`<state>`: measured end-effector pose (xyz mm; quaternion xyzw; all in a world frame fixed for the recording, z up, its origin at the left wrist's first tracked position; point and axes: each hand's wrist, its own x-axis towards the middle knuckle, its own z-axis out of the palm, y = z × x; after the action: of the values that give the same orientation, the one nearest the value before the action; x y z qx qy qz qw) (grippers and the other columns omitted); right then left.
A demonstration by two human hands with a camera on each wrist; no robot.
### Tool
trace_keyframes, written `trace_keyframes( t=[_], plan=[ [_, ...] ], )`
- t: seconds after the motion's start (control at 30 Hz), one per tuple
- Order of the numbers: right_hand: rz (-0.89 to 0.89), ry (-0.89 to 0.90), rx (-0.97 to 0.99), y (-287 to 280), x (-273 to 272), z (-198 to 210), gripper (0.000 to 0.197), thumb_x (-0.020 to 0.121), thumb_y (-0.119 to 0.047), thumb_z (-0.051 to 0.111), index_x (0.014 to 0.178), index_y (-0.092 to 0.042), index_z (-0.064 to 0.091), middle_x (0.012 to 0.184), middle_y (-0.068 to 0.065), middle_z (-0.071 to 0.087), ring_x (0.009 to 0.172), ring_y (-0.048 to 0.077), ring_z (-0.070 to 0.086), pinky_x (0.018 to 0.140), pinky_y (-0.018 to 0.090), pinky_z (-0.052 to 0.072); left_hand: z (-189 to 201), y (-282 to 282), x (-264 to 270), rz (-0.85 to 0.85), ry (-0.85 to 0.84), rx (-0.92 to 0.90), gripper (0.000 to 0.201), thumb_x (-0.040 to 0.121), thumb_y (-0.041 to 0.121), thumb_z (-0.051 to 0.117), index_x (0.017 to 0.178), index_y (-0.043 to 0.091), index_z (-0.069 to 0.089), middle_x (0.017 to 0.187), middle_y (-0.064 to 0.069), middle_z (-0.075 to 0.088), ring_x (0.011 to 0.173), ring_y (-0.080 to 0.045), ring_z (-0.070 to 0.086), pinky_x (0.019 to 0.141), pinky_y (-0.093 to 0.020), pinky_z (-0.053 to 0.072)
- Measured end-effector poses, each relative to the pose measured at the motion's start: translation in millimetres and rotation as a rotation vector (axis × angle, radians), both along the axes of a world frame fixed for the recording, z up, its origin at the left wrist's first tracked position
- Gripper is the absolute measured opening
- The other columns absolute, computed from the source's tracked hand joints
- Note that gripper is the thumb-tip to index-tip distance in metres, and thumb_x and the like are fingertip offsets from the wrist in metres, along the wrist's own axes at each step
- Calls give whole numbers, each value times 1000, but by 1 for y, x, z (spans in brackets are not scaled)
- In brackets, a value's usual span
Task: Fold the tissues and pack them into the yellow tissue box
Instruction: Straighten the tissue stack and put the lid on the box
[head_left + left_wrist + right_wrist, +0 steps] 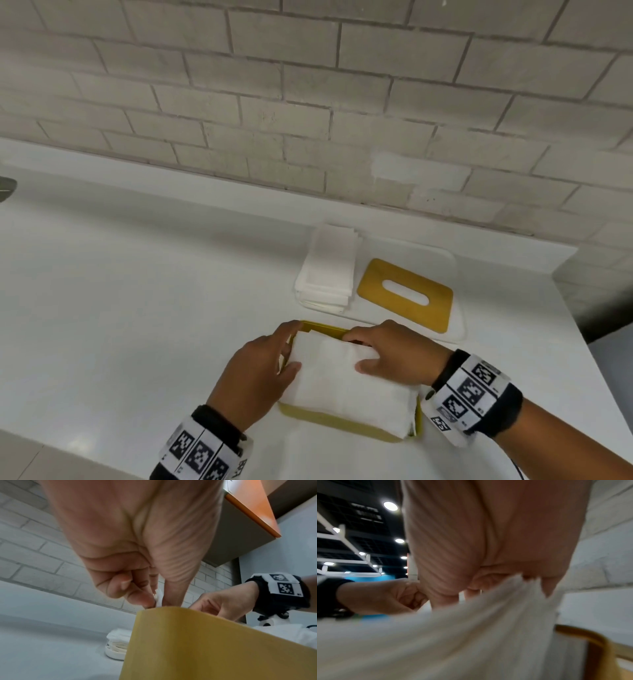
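Folded tissues (346,380) sit as a wad on top of the yellow tissue box (342,423), bulging above its rim, not yet seated. Left hand (260,370) pinches the wad's far-left corner between thumb and fingers; right hand (394,356) grips the far-right edge, fingers curled over it.

Risks, as judged: wad looks wider than the opening, so forcing it down may crumple or unfold layers (the near-right corner already overhangs the wall). Uneven pressure could tip or slide the box. Remaining stack (329,270) and slotted lid (404,291) lie behind, apart.
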<state>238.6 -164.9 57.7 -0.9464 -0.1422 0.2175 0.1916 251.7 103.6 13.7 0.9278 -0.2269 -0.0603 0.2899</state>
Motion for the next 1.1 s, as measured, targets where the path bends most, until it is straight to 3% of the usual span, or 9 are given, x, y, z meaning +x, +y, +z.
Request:
trace_keyframes(
  t=[0.2,0.3,0.37,0.43,0.57,0.7,0.77,0.93,1.1],
  plan=[
    [41,-287,-152,-8,-26,-10,54,93,-35,62,144,-36,45,132,-11,54,115,18,55,92,30,46,-8,-1,0,-41,-154,2,58,86,28,77,138,35,53,125,9,52,104,-9,57,74,-22,56],
    [102,-384,-221,-13,-41,-18,43,79,-40,71,120,-35,56,110,-12,59,97,16,58,77,28,47,-12,-1,3,-28,-216,39,30,80,20,81,106,31,70,132,4,59,112,-16,60,76,-25,58],
    [121,-271,-241,-11,-46,-18,36,88,-38,62,122,-31,55,116,-7,57,106,20,55,84,32,40,-17,-1,5,-42,-205,121,23,77,20,83,93,30,71,135,1,61,121,-25,61,81,-35,61],
    [109,-165,-231,-13,-45,-15,33,95,-38,55,127,-30,53,123,-7,55,114,18,52,87,30,33,-19,-1,4,-68,-188,154,25,77,23,83,98,29,73,140,-2,59,127,-29,59,84,-41,62],
    [-97,-171,90,-16,-18,14,23,94,-42,60,115,-33,63,101,-16,64,91,5,59,83,26,49,-3,-7,15,-28,-182,41,25,90,37,69,115,34,70,146,4,55,127,-19,56,88,-35,59],
    [-429,-166,299,-16,52,29,20,94,-26,67,114,-21,68,100,-7,70,95,12,65,89,26,48,31,-31,55,71,-197,95,34,98,42,51,121,25,69,130,0,65,108,-25,66,82,-37,57],
    [-629,6,345,-19,97,17,30,92,-31,70,118,-17,67,106,0,69,100,17,65,96,33,53,40,-48,87,97,-87,187,40,102,40,51,137,23,60,136,-2,62,119,-24,62,95,-37,52],
    [-1051,236,584,-19,165,-10,31,88,-25,77,77,-5,57,83,13,61,95,36,68,97,53,56,29,-85,164,26,148,433,65,106,47,44,160,15,29,161,-10,40,146,-28,40,118,-42,37],
    [-1117,311,634,-12,189,-27,23,87,-16,76,97,2,65,105,22,70,102,39,70,95,55,56,4,-98,194,29,242,466,70,106,50,42,159,8,27,158,-15,42,145,-31,41,116,-42,39]
  ],
)
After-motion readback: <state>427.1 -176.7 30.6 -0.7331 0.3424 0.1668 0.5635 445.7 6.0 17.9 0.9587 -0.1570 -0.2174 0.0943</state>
